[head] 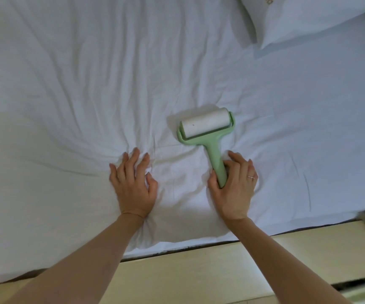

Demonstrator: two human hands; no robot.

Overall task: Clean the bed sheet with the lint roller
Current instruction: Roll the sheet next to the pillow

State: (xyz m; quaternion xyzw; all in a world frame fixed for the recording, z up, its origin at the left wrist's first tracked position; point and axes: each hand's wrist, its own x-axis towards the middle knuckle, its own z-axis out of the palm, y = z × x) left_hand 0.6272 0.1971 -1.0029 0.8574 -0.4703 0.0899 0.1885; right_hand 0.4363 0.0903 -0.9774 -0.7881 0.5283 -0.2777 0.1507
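A wrinkled white bed sheet [89, 84] covers the bed and fills most of the view. On it lies a lint roller [207, 128] with a pale green frame, a green handle and a white sticky roll, its head pointing away from me. My right hand [234, 185] grips the lower end of the handle, thumb on its left side and fingers on its right. My left hand [133, 183] presses on the sheet to the left of the roller, fingers spread, and creases fan out from it.
A white pillow [298, 16] lies at the far right corner of the bed. A cream bed frame edge [265, 260] runs along the near side, below the sheet's hem.
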